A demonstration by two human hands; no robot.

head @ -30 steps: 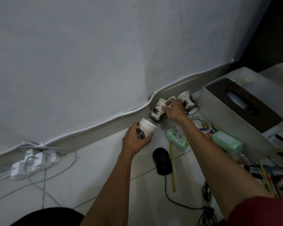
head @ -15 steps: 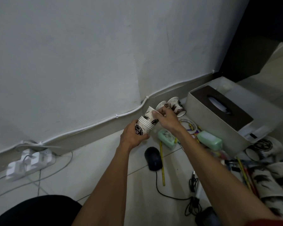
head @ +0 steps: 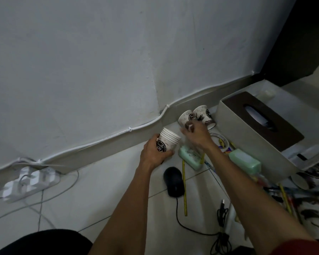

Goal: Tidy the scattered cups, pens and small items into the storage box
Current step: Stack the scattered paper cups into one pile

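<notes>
The left hand (head: 153, 153) wraps the paper-cup stack (head: 169, 142) by its sidewall, likely light and crushable (squeeze gently) — the right hand (head: 196, 134) meets the fallen cup (head: 186, 116), grip too blurred to tell

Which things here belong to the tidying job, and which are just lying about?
Job: stack of cups in the left hand, two loose cups, yellow pencil, tape roll.
Lying about: power strip, wall cable.
</notes>
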